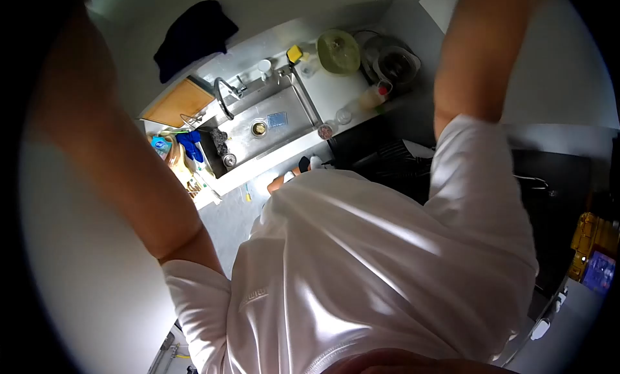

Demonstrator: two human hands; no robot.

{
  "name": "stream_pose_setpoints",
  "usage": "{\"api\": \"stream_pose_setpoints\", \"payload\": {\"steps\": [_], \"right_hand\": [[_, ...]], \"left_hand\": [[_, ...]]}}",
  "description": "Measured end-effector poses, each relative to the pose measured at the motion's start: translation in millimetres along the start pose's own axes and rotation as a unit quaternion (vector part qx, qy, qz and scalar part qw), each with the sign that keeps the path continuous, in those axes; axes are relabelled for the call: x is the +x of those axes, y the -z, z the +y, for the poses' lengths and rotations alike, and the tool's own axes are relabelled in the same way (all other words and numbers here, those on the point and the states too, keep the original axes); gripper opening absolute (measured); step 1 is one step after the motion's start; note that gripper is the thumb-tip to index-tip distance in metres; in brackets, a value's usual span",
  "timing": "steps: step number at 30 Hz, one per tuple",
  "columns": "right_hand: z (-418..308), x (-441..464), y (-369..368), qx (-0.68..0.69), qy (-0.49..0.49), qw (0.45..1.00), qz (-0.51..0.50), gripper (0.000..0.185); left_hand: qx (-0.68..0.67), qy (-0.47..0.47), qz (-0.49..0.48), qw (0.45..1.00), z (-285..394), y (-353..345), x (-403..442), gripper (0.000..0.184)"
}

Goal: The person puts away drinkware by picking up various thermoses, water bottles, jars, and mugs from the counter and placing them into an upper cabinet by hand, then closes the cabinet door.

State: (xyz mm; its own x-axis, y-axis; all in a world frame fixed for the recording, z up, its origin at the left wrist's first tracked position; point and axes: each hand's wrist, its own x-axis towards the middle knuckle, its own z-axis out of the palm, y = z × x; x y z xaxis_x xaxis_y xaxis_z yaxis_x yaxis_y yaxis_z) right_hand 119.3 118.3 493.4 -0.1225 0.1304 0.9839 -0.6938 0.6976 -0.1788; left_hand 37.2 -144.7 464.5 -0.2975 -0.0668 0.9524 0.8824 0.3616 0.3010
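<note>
Both my arms are raised toward the camera, and neither hand shows. My left forearm [129,161] runs up along the left side into the dark edge of the view. At the upper right, my right forearm [478,64] leaves past the top edge. What either hand holds or touches is hidden. Below and between the arms lies a steel sink [294,106] with a curved faucet [223,99] and a blue sponge-like piece [277,119] near its drain [259,128].
A wooden cutting board [177,103] leans left of the sink. Blue gloves [190,145] hang near its left corner. A green bowl [338,52], a clear-lidded pot [396,65] and a yellow sponge [294,54] stand behind. A dark cloth [196,38] hangs above.
</note>
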Motion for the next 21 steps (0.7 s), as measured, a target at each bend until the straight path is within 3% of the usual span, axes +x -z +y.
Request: {"api": "stream_pose_setpoints", "payload": {"steps": [3,5,7,9,11,12,14,15,17,19,21], "right_hand": [[1,-78,46,-0.064,-0.024,0.994,0.089,0.03],[9,-137,74,-0.099,-0.08,0.984,0.127,0.029],[24,-198,96,-0.126,-0.17,0.969,0.13,0.028],[40,-268,125,-0.184,-0.298,0.934,0.076,0.031],[59,-337,156,-0.219,-0.376,0.9,0.019,0.036],[77,-379,166,-0.227,-0.432,0.872,0.007,0.028],[85,-443,178,-0.224,-0.515,0.827,-0.026,0.021],[86,-469,179,-0.22,-0.54,0.811,-0.052,0.02],[82,-516,176,-0.191,-0.582,0.784,-0.095,0.02],[75,-531,155,-0.176,-0.617,0.754,-0.138,0.019],[64,-534,126,-0.228,-0.595,0.71,-0.3,0.021]], "left_hand": [[-0.048,0.106,-0.058,0.992,-7,9,-71,0.023],[-0.17,0.184,-0.155,0.956,-30,17,-125,0.03],[-0.18,0.415,-0.231,0.862,-51,36,-178,0.026],[-0.054,0.399,-0.379,0.833,-55,42,-212,0.025],[-0.038,0.459,-0.467,0.755,-87,60,-287,0.025],[-0.006,0.368,-0.587,0.721,-101,78,-334,0.027],[0.107,0.255,-0.781,0.559,-91,113,-364,0.039],[0.175,0.242,-0.85,0.435,-78,115,-370,0.05],[0.206,0.281,-0.878,0.329,-71,129,-396,0.056],[0.178,0.345,-0.854,0.347,-63,135,-396,0.055],[0.182,0.389,-0.825,0.368,-56,139,-394,0.055]]}}
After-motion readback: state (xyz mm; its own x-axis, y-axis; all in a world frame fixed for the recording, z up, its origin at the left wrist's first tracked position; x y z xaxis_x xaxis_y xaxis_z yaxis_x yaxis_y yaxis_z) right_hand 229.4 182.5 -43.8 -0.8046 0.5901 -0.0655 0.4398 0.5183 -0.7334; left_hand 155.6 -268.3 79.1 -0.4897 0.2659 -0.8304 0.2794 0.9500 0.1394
